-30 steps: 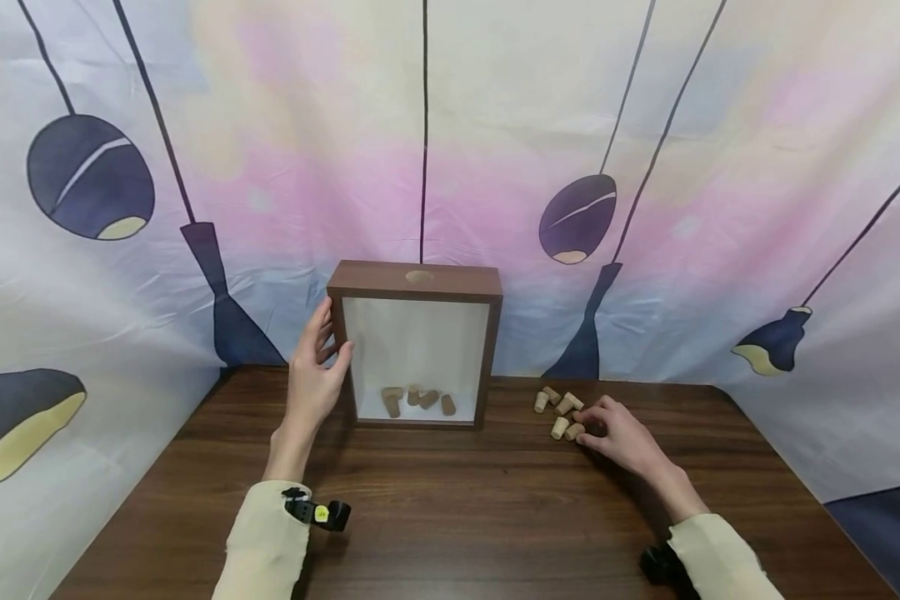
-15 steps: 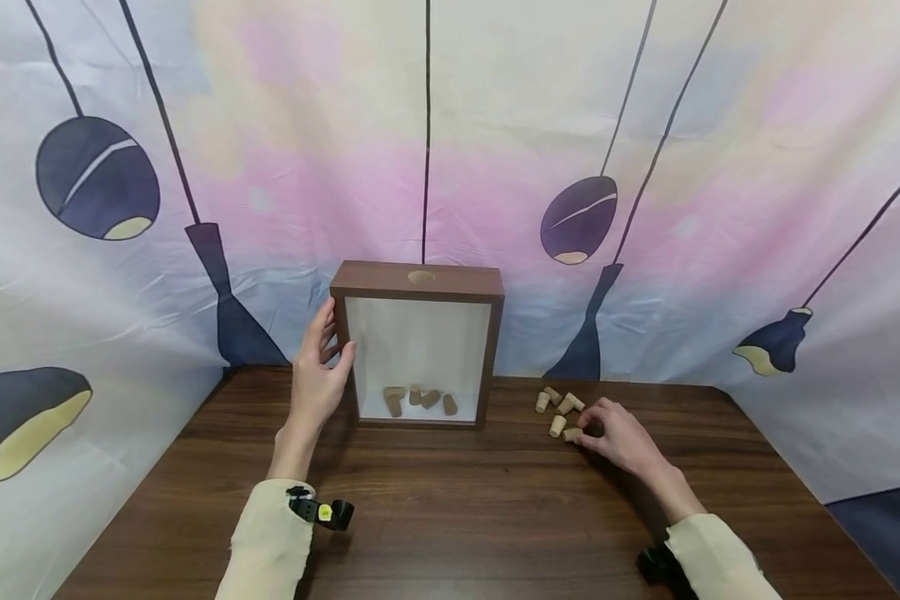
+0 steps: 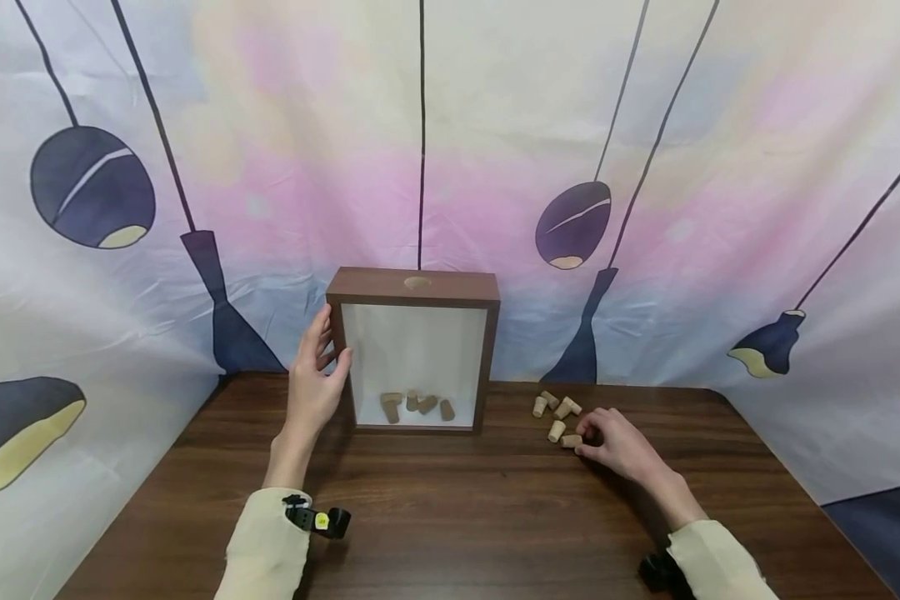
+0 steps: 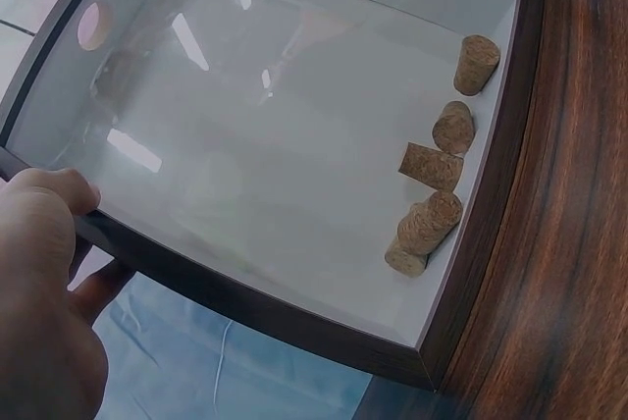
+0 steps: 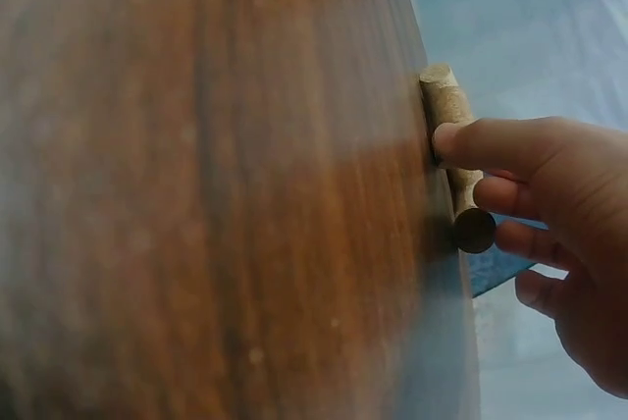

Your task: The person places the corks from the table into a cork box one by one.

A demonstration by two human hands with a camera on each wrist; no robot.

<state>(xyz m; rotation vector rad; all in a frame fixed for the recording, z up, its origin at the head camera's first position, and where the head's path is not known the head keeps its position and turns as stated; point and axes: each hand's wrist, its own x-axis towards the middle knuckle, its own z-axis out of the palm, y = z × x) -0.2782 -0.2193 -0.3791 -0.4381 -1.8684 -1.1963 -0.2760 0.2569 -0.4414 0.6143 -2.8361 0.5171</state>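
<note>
Before a patterned cloth backdrop [image 3: 292, 117], a brown rectangular wooden box [image 3: 371, 286] is standing on the brown wooden counter [image 3: 450, 517]. Tan cylindrical corks [image 3: 427, 405] are lying inside; other corks [image 3: 557, 431] are lying between it and the right hand [image 3: 619, 444].

Tabletop [image 3: 450, 525]: dark wood grain, smooth, low sheen. Box [image 3: 457, 287]: brown wood-look frame, smooth, near-matt; front pane [image 4: 190, 42] is clear and glossy, streaked with bright reflections; back panel [image 3: 412, 350] white, smooth. Corks inside [image 4: 477, 65]: speckled, granular, matt; loose corks [image 3: 557, 431] at right look matt too. Far backdrop [image 3: 307, 100]: printed cloth, wrinkled.
</note>
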